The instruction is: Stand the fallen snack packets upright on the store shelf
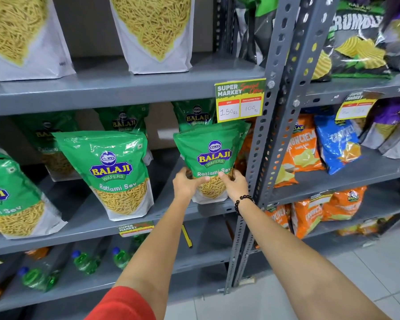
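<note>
On the grey metal shelf, the glossy green sev pouch stands with its long axis near vertical, just left of the slotted upright. The left hand and right hand pinch its lower edges, fingers closed on it.

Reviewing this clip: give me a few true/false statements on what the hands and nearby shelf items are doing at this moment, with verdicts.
1. Both hands grip the same green Ratlami Sev packet. True: the left hand and right hand hold its lower part.
2. The held packet lies flat on the shelf. False: it is upright.
3. The right wrist wears a black bead bracelet. True.
4. The price tag shows 150 and 100. True.
5. The bags beyond the grey upright are green. False: those orange and blue bags are not green.
</note>
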A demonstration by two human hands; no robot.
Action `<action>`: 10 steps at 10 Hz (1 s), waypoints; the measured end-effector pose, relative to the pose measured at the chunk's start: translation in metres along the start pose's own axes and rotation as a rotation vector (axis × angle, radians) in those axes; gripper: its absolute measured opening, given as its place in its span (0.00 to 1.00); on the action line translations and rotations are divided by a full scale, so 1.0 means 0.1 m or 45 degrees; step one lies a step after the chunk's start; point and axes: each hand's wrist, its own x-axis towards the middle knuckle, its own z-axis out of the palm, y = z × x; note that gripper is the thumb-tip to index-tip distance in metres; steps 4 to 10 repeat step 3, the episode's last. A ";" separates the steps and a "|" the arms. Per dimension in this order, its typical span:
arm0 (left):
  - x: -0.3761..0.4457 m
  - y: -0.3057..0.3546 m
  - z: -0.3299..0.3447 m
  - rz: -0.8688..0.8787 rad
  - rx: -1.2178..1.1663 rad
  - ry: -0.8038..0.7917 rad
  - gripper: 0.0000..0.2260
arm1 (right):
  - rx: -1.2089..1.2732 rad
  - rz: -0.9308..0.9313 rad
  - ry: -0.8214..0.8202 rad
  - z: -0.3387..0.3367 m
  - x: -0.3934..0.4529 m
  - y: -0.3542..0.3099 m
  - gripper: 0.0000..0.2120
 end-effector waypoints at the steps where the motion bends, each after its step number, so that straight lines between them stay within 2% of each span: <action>1: -0.05 0.02 -0.02 -0.006 -0.006 -0.007 0.29 | -0.029 0.000 -0.004 -0.01 -0.05 -0.03 0.19; 2: -0.05 0.00 -0.01 -0.005 0.003 -0.045 0.29 | -0.017 0.010 -0.005 -0.01 -0.06 -0.02 0.19; 3: -0.10 0.05 -0.05 0.015 0.048 -0.042 0.33 | -0.032 0.012 0.023 0.02 -0.15 -0.07 0.22; 10: -0.10 0.05 -0.05 0.015 0.048 -0.042 0.33 | -0.032 0.012 0.023 0.02 -0.15 -0.07 0.22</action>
